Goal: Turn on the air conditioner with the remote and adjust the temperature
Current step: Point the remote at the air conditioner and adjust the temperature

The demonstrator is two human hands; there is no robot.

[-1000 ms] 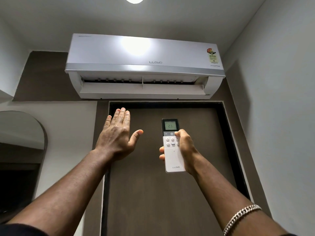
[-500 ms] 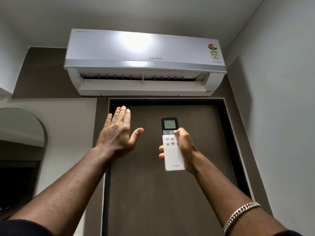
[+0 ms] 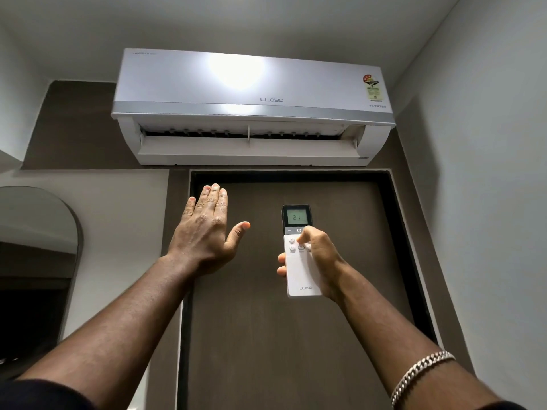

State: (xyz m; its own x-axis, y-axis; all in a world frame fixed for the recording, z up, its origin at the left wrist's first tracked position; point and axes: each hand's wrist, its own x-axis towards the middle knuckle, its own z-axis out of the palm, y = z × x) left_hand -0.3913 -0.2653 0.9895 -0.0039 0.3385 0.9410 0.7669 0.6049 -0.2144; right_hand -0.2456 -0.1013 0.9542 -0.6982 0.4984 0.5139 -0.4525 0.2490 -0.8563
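A white wall air conditioner (image 3: 251,84) hangs above a dark door, its bottom flap swung open. My right hand (image 3: 321,258) grips a white remote (image 3: 302,276) pointed up at the unit, with my thumb resting on the upper row of buttons. The remote's small screen (image 3: 296,216) reads 21. My left hand (image 3: 207,232) is raised flat below the unit's outlet, palm facing the wall, fingers together and thumb spread, holding nothing.
A dark brown door (image 3: 281,335) in a black frame fills the wall below the unit. An arched mirror (image 3: 35,261) is on the left wall. A plain grey wall (image 3: 488,202) runs close on the right. A silver chain bracelet (image 3: 420,371) is on my right wrist.
The remote's reading dropped from 23 to 21. My thumb shifted left onto the upper buttons. Both hands stayed raised; the view tilted slightly, so the ceiling light left the frame.
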